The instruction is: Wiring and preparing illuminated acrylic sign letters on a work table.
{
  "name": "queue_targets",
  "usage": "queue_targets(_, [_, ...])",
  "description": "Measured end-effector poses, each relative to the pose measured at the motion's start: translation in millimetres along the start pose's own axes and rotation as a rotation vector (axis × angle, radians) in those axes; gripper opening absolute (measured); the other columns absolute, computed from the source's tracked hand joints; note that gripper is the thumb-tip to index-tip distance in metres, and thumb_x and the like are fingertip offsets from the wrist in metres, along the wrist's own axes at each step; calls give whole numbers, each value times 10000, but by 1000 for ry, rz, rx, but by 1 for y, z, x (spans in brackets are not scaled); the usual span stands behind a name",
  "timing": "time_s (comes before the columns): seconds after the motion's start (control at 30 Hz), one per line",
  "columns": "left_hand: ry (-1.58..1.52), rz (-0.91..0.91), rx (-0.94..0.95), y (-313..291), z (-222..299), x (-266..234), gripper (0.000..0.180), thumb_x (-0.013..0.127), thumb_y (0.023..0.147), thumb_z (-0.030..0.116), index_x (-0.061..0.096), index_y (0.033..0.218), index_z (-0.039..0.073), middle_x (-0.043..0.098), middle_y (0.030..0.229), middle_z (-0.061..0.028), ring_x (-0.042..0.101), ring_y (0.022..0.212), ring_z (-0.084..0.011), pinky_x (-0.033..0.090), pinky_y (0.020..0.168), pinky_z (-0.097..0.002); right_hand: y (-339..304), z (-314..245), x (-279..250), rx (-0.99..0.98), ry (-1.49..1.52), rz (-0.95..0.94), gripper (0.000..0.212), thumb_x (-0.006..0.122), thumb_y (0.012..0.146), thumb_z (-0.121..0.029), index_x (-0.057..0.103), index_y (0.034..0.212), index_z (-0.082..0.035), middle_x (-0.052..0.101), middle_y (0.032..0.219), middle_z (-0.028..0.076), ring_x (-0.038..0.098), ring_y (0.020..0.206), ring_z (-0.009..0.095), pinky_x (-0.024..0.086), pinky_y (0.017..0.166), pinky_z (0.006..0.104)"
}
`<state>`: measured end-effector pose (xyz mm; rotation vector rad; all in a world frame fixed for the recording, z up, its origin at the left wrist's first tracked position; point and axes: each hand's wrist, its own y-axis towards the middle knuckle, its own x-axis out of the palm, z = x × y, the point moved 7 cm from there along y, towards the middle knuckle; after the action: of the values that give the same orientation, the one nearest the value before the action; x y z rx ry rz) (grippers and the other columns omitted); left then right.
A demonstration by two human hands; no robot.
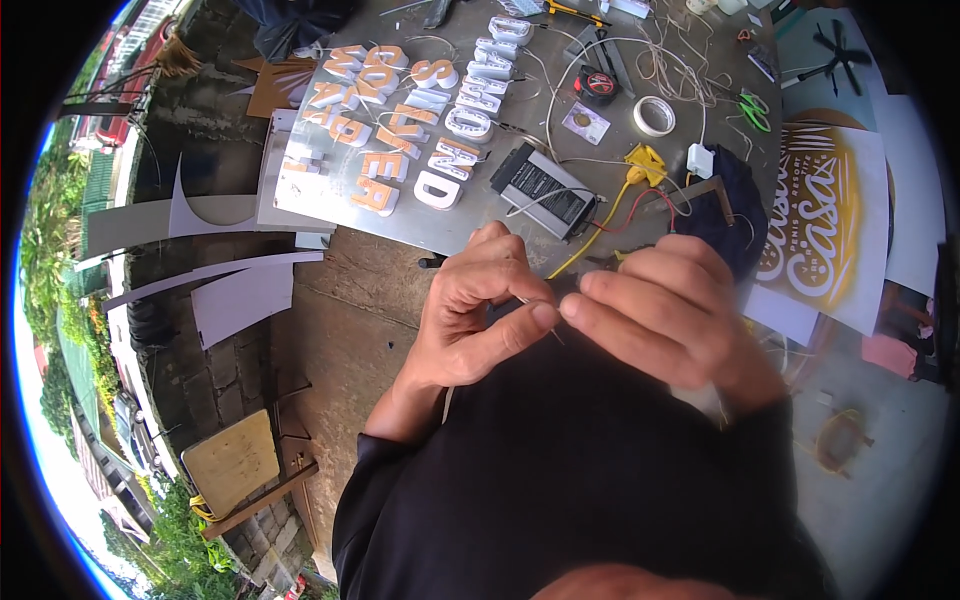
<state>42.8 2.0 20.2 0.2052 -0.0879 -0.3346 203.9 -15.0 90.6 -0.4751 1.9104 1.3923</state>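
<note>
The left hand (pixel 480 310) has its thumb and forefinger pressed together on a thin wire (pixel 558 337), a fine, stiff-looking strand whose tip pokes out below the thumb, seen against the matt black cloth of the shirt (pixel 590 450). The right hand (pixel 665 310), slightly blurred, curls its fingers just beside the left thumb; whether it grips anything cannot be told.

Beyond the hands lies a smooth grey tabletop (pixel 400 232) with a dull sheen. On it stand rows of thick raised letters (pixel 440 185), block-shaped with white sides, some with patchy tan faces. Nearer sits a boxy silver metal case (pixel 547 190) with a dark label; beside it a supple yellow cable (pixel 580 252) runs diagonally toward the hands. Farther off are a ring-shaped roll of pale tape (pixel 654 116), a rounded red-and-black tape measure (pixel 596 86) and tangled, whitish wires (pixel 675 70). Dark, crumpled fabric (pixel 715 240) drapes the right side.
</note>
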Motion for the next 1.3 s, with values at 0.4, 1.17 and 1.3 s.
queue_targets(0.4, [444, 151, 125, -10, 17, -7, 192, 874, 704, 135, 786, 875, 123, 510, 646, 41, 434, 690, -147, 297, 713, -317, 0, 18, 25, 323, 200, -20, 118, 775, 792, -100, 682, 846, -49, 658, 862, 26, 639, 799, 201, 491, 712, 326])
queue_targets(1.17, [151, -68, -38, 4, 10, -3, 131, 813, 700, 33, 770, 815, 78, 474, 592, 16, 397, 637, -149, 292, 633, -320, 3, -1, 4, -113, -12, -22, 161, 748, 779, -78, 751, 940, -81, 647, 902, -12, 597, 811, 144, 477, 667, 277])
queue_targets(1.3, [223, -39, -16, 2, 14, -2, 137, 832, 699, 45, 769, 815, 85, 468, 593, 18, 397, 634, -155, 291, 644, -318, 1, 1, 8, -80, 36, -3, 131, 756, 782, -66, 742, 912, -55, 643, 850, 0, 613, 797, 157, 486, 650, 289])
